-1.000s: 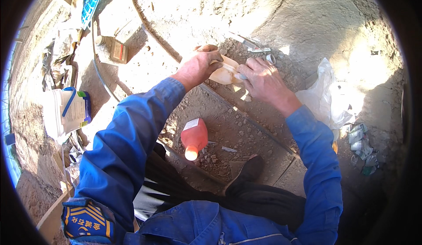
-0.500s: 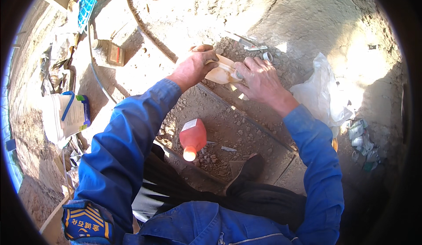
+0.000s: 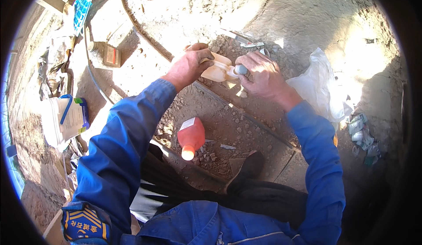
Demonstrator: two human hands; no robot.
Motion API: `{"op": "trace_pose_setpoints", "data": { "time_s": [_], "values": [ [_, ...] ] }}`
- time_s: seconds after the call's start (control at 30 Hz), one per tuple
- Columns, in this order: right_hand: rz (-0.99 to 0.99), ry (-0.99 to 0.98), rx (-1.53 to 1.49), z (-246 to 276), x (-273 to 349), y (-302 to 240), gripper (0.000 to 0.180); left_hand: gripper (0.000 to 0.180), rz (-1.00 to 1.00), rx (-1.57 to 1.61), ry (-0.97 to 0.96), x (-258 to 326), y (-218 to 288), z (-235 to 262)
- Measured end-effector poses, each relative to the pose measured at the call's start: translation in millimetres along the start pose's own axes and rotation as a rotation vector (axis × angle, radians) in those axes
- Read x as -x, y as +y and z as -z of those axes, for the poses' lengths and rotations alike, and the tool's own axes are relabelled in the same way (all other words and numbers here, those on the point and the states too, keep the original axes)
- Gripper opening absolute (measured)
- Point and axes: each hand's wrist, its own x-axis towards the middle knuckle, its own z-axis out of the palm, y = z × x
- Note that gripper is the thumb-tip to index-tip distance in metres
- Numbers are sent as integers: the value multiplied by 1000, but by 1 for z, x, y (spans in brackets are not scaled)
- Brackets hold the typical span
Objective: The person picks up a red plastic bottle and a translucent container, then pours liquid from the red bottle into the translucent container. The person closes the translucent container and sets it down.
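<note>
Left hand [image 3: 190, 64] is pinched round one end of a pale plastic bottle [image 3: 215, 72], right hand [image 3: 262, 72] curled on its grey cap [image 3: 241, 70], all beyond the red bottle [image 3: 191, 135]. Squeezing too hard could buckle it, I reckon.

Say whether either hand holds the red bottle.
No, the red bottle rests on the ground; the left hand and right hand hold a pale plastic bottle.
</note>
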Motion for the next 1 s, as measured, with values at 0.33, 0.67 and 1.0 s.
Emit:
{"op": "trace_pose_setpoints", "data": {
  "time_s": [0.33, 0.67, 1.0],
  "values": [
    [-927, -167, -236, -45, 66, 110, 38, 19, -24, -14, 9, -1, -1, 2],
    [-782, -29, -32, -96, 52, 114, 32, 43, 19, -59, 92, 8, 9, 22],
    [-881, -162, -21, -100, 33, 113, 35, 39, -38, -133, 426, 18, 17, 79]
  ]
}}
